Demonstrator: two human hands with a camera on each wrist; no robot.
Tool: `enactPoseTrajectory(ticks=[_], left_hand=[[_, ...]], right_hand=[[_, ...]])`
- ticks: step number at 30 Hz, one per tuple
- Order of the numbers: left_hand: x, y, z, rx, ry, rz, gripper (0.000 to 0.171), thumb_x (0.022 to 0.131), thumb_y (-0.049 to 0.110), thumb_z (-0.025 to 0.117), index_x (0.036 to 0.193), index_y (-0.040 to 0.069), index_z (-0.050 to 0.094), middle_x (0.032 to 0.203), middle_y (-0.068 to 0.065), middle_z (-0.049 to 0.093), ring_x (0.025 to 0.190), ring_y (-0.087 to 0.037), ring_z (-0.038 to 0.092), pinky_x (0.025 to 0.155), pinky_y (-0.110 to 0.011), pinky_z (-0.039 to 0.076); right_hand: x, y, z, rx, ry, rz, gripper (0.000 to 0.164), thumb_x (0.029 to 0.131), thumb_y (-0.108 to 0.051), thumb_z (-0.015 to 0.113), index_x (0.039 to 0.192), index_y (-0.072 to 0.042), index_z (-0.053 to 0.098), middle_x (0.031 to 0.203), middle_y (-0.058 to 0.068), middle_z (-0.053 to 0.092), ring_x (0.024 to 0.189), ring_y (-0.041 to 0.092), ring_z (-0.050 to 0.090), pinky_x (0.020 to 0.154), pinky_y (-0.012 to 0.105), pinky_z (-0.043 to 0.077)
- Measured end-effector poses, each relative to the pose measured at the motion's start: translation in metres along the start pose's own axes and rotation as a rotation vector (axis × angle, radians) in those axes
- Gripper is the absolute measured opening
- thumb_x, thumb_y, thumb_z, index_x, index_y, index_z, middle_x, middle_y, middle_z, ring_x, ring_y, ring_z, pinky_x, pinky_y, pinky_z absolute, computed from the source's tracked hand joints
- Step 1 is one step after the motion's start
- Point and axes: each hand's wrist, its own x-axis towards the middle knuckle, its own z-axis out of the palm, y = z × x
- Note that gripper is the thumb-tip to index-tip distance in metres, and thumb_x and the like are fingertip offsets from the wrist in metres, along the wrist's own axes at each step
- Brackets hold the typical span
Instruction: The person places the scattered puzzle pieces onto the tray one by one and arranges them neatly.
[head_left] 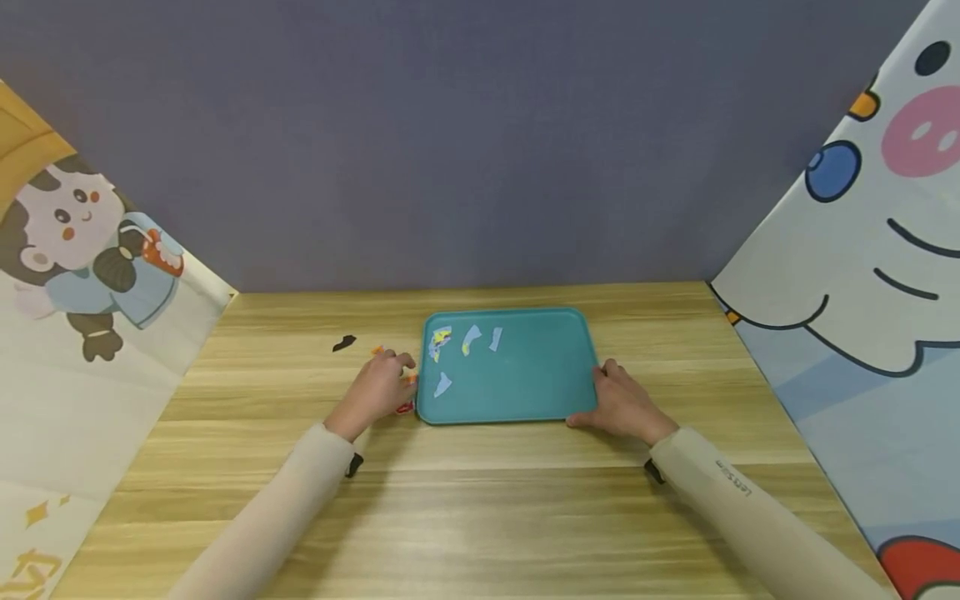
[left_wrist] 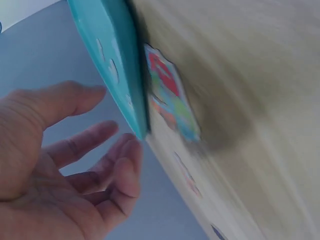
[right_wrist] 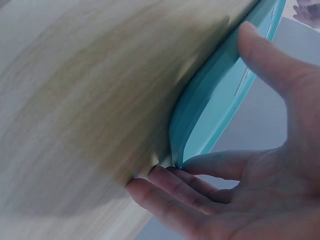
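Observation:
A teal tray (head_left: 525, 367) lies on the wooden table with several torn-looking, pale and yellow paper pieces (head_left: 442, 385) on its left half. My right hand (head_left: 622, 400) holds the tray's near right corner, thumb along the front edge and fingers at the right side. Just off the left edge, my left hand (head_left: 381, 383) hovers with fingers loosely bent and nothing between them. In the left wrist view, colourful paper pieces (left_wrist: 172, 95) in red, green and orange lie on the table against the tray's outer wall. From the head view my left hand partly covers them.
A small dark scrap (head_left: 344, 342) lies on the table left of the tray. A grey-blue partition (head_left: 480, 150) stands along the table's back edge. Cartoon-printed panels (head_left: 862, 275) flank the table on both sides.

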Motion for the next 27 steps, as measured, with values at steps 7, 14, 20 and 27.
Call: enactPoseTrajectory(ticks=[7, 14, 20, 27], left_hand=[[-0.016, -0.021, -0.002, -0.002, -0.103, -0.036, 0.04, 0.076, 0.015, 0.076, 0.109, -0.003, 0.063, 0.096, -0.016, 0.06, 0.084, -0.029, 0.058, 0.077, -0.045, 0.047], [-0.023, -0.028, 0.0, -0.002, -0.172, -0.045, 0.044, 0.073, 0.024, 0.081, 0.108, 0.004, 0.064, 0.094, -0.011, 0.056, 0.083, -0.027, 0.056, 0.074, -0.044, 0.047], [-0.023, -0.029, 0.005, 0.0, -0.166, -0.051, 0.045, 0.071, 0.026, 0.083, 0.106, 0.006, 0.063, 0.093, -0.01, 0.055, 0.083, -0.027, 0.055, 0.074, -0.044, 0.047], [-0.022, -0.026, 0.004, -0.025, -0.186, -0.093, 0.041, 0.074, 0.021, 0.081, 0.106, 0.005, 0.061, 0.096, -0.012, 0.054, 0.082, -0.026, 0.054, 0.078, -0.044, 0.046]], right_hand=[[0.0, 0.0, -0.002, -0.001, -0.006, -0.003, 0.107, 0.071, -0.053, 0.077, 0.132, 0.022, 0.033, 0.118, 0.029, 0.042, 0.104, 0.039, 0.048, 0.087, 0.05, 0.043], [-0.001, -0.001, -0.002, -0.003, -0.004, -0.015, 0.106, 0.071, -0.054, 0.076, 0.131, 0.022, 0.034, 0.116, 0.03, 0.043, 0.102, 0.039, 0.048, 0.085, 0.05, 0.043], [-0.001, 0.0, -0.001, -0.001, 0.004, -0.023, 0.106, 0.071, -0.053, 0.076, 0.131, 0.023, 0.034, 0.116, 0.03, 0.043, 0.101, 0.039, 0.048, 0.085, 0.05, 0.043], [-0.001, 0.0, 0.0, 0.0, 0.008, -0.025, 0.106, 0.071, -0.054, 0.076, 0.131, 0.023, 0.034, 0.114, 0.029, 0.044, 0.1, 0.038, 0.048, 0.084, 0.05, 0.044]])
